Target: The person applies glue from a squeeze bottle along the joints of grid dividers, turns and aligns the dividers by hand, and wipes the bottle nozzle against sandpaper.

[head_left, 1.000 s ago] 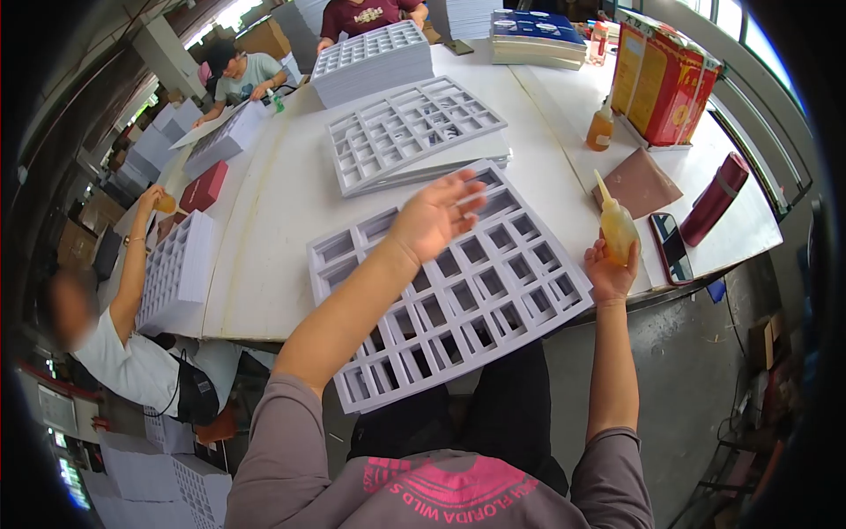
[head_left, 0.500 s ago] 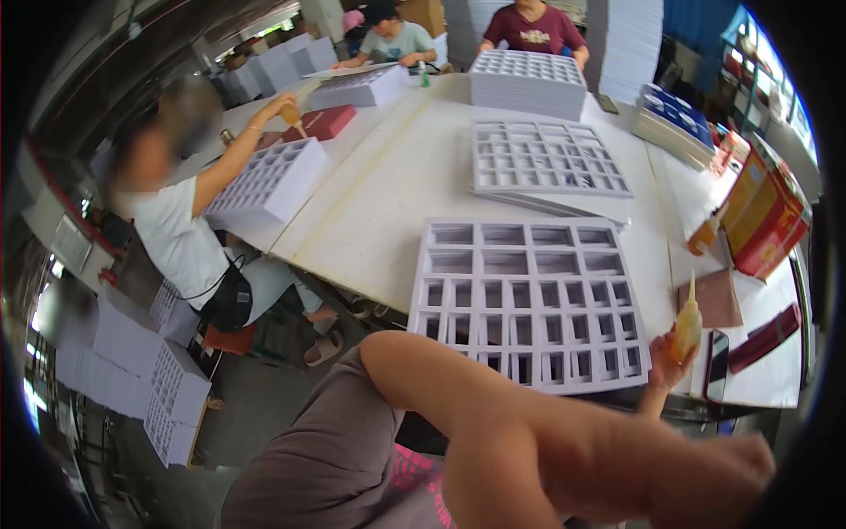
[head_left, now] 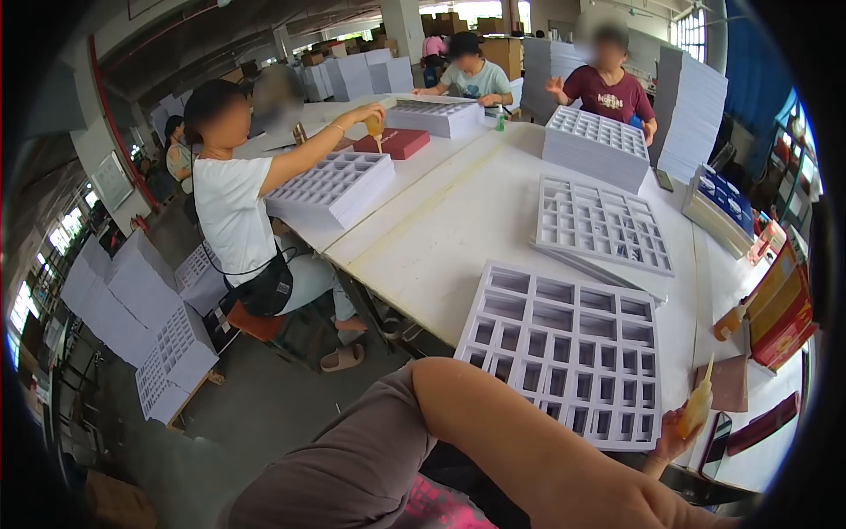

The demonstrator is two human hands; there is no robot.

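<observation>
By the white table (head_left: 432, 225), several stacks of grid trays (head_left: 590, 167) are being held up. A red box (head_left: 402, 145), books (head_left: 718, 212), a green bottle (head_left: 500, 121), a brown sheet (head_left: 728, 379), a phone (head_left: 717, 439) and a maroon flask (head_left: 765, 423) are also being supported.

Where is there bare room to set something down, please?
The white tabletop is bare between the left stack of white gridded trays and the near stack. Its right edge is crowded: dark phone, dark-red flask, red-yellow carton.
</observation>
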